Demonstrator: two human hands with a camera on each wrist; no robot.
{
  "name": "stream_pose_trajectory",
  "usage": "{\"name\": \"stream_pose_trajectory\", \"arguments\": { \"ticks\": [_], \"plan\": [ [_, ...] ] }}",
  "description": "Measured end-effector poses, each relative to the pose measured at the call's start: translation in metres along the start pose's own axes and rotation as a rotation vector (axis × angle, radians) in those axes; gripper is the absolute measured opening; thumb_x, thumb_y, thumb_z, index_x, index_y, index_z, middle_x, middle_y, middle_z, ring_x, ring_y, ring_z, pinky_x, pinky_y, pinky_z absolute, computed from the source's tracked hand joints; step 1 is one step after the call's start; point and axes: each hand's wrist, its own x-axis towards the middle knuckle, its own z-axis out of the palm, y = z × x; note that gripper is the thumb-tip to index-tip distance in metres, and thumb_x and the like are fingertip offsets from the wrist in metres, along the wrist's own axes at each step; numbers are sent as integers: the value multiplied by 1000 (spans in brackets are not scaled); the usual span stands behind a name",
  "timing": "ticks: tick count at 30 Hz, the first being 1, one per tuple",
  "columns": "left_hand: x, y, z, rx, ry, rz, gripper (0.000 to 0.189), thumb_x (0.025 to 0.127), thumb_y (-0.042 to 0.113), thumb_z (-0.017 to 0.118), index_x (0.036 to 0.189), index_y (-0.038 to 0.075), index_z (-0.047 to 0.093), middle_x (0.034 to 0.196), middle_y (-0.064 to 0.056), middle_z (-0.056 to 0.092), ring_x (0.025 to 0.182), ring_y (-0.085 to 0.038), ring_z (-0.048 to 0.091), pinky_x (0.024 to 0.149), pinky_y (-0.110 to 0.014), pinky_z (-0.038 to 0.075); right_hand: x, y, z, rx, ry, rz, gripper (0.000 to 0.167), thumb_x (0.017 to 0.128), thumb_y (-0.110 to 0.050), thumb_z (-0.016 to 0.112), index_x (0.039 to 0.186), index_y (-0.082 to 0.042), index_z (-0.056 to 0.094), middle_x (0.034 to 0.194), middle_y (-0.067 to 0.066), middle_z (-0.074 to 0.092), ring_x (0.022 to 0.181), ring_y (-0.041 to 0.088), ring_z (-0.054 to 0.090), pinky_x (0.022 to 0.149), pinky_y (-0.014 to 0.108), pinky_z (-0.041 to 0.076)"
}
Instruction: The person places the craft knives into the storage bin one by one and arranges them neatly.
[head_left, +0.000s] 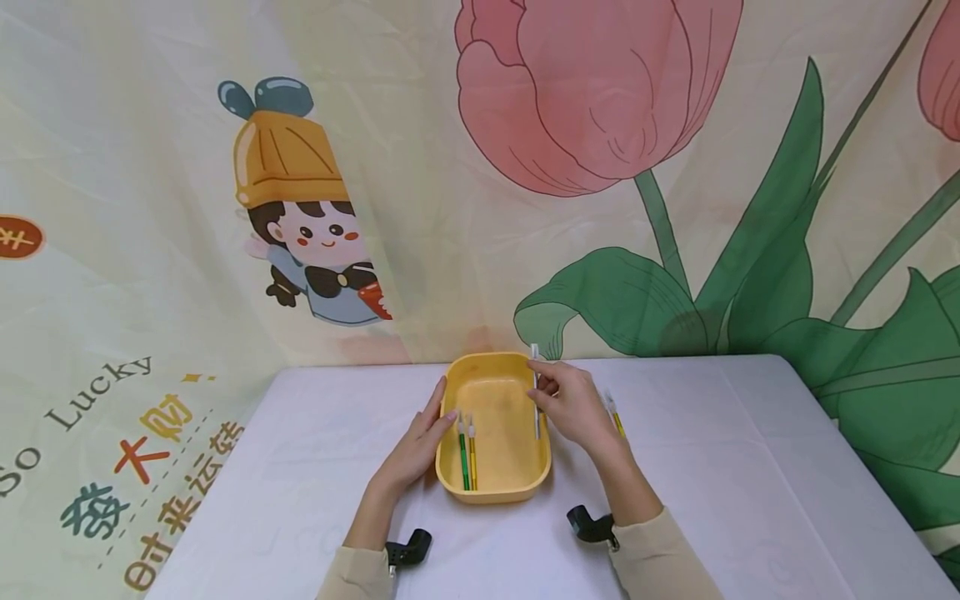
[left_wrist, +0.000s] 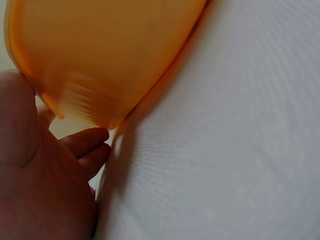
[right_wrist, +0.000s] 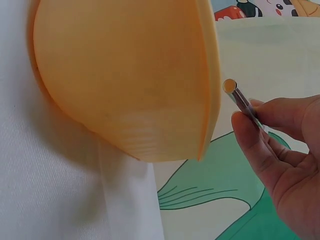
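A deep yellow plastic tray [head_left: 495, 496] stands on the table. My left hand [head_left: 408, 450] grips its left side, thumb over the rim and fingers along the outer wall; in the left wrist view, fingertips [left_wrist: 100, 137] show beside the tray wall. Between thumb and fingertips, my right hand [head_left: 570, 404] pinches a slim silver pen-like stick [head_left: 536, 422] with a pale tip, upright over the tray's right rim. The right wrist view shows the stick's round metal end [right_wrist: 230, 86] beside the rim. Inside the tray, a green stick [head_left: 464, 458] and a yellow stick [head_left: 473, 458] lean at the left.
Another yellow stick [head_left: 617, 419] with a pale tip lies on the white-covered table [head_left: 720, 467], partly behind the right hand. A printed cloth backdrop [head_left: 420, 167] hangs right behind the table's far edge. Small black devices [head_left: 591, 525] are strapped at both wrists.
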Motion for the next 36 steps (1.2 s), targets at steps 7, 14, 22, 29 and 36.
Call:
{"name": "stream_pose_trajectory", "arguments": {
  "ticks": [7,14,22,29,36],
  "plan": [
    [-1,1,0,0,1,7,62,111,48,41,163,54,6,173,20,13,164,-23,1,130,-59,-9,0,-4,3,12,5,-19,49,90,-1,79,137,-6,69,90,4,66,80,16,65,63,21,58],
    [0,0,0,2,0,8,62,111,48,41,163,54,7,173,21,13,164,-19,2,130,-56,-10,0,-10,10,32,-25,-14,49,91,-2,79,138,-7,68,90,2,65,81,16,63,62,21,58],
    [0,-1,0,0,-1,5,62,111,48,41,162,55,7,173,20,12,164,-19,2,130,-56,-10,0,-13,23,21,-30,-57,48,90,-1,79,137,-6,69,88,2,64,78,13,63,61,19,58],
    [-1,0,0,-6,1,7,62,111,48,42,163,53,8,172,22,12,164,-18,1,131,-55,-11,-1,-15,30,12,-67,-46,49,92,-3,78,139,-7,68,89,1,65,78,12,63,61,19,57],
    [0,1,0,-4,5,1,62,110,49,42,163,53,9,171,24,13,164,-18,1,131,-54,-11,-2,-14,35,1,-89,-43,49,92,-5,78,140,-7,67,90,0,65,79,13,63,61,19,57]
  ]
}}
